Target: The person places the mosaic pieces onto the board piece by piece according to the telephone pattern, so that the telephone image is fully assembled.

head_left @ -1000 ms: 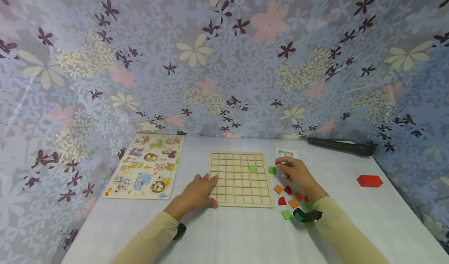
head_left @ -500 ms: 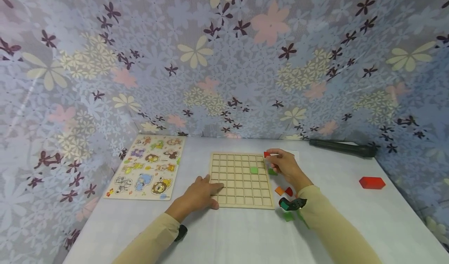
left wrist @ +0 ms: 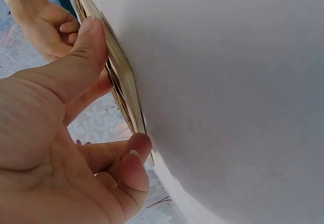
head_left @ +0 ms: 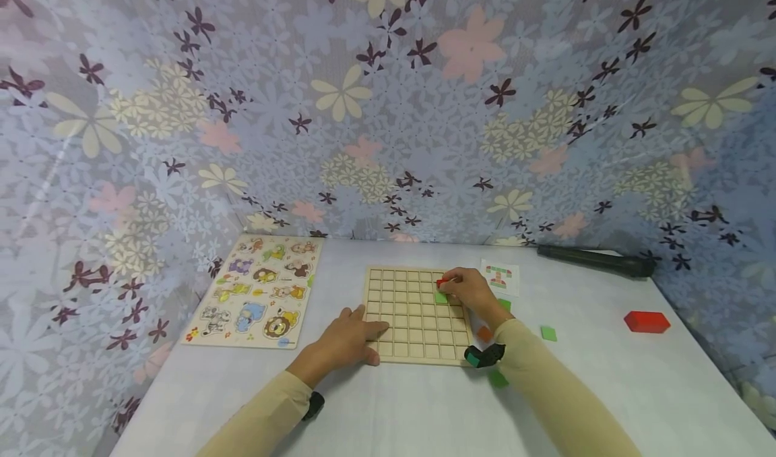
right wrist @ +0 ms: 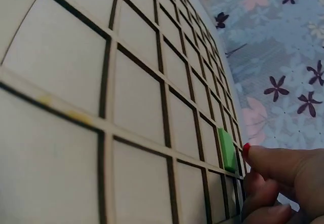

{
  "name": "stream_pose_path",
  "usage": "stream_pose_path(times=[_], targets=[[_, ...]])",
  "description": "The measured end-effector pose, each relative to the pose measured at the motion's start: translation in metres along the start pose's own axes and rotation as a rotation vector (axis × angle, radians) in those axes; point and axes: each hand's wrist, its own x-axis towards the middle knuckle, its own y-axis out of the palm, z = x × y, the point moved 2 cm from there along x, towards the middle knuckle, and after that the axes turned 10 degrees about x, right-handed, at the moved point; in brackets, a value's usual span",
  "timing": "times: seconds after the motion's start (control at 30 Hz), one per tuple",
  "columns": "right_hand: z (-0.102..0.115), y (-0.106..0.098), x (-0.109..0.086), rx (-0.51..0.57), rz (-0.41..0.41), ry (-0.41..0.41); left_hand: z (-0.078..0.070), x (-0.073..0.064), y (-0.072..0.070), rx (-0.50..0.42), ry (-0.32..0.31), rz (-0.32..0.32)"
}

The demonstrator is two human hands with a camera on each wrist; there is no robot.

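Note:
A wooden grid board [head_left: 400, 322] lies flat on the table. My left hand [head_left: 348, 339] rests at its near left corner, index finger stretched over the cells. The left wrist view has the thumb and fingertips against the board's edge [left wrist: 124, 72]. Over the upper right cells, my right hand [head_left: 475, 292] pinches a small red piece [head_left: 440, 283], its shape mostly covered by the fingers. Just below that piece a green square tile [head_left: 440, 298] sits in a cell. The right wrist view shows the red piece [right wrist: 246, 149] at the fingertips, beside the green tile [right wrist: 227, 149].
A pattern card [head_left: 500, 276] lies behind the right hand. Loose tiles, including green [head_left: 548, 333] and orange [head_left: 485, 334], are partly under the right forearm. An animal puzzle board [head_left: 248, 295] lies left. Right are a long black object [head_left: 597, 260] and a red block [head_left: 647, 321].
My right hand has carried the red piece leftward from near the card to over the board's upper right cells. The left index finger has stretched farther over the board.

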Motion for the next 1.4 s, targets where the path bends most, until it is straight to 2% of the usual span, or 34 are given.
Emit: stream_pose_path(times=[0.1,0.23,0.63,0.87,1.0,1.13,1.27,1.4], targets=[[0.001,0.003,0.001,-0.083,-0.004,-0.026,-0.001,0.000,0.000,0.014,-0.001,0.000],[0.003,0.005,0.001,-0.130,-0.008,-0.030,-0.001,0.001,0.000,0.019,-0.007,0.002],[0.004,0.008,-0.003,-0.176,-0.030,-0.022,-0.002,0.002,-0.001,0.022,-0.002,0.003],[0.005,0.004,-0.007,-0.150,-0.030,-0.031,-0.002,0.002,-0.001,0.027,-0.004,0.000],[0.008,-0.016,-0.015,-0.068,-0.060,-0.031,-0.001,0.001,-0.001,0.021,-0.009,0.006],[0.009,-0.053,-0.029,0.031,-0.127,-0.026,-0.002,-0.001,-0.002,0.006,-0.007,0.012],[0.007,-0.089,-0.045,0.051,-0.173,-0.024,-0.002,-0.002,-0.002,-0.005,0.004,0.015],[-0.002,-0.113,-0.058,0.040,-0.194,0.015,-0.003,-0.002,0.000,0.002,0.012,0.017]])
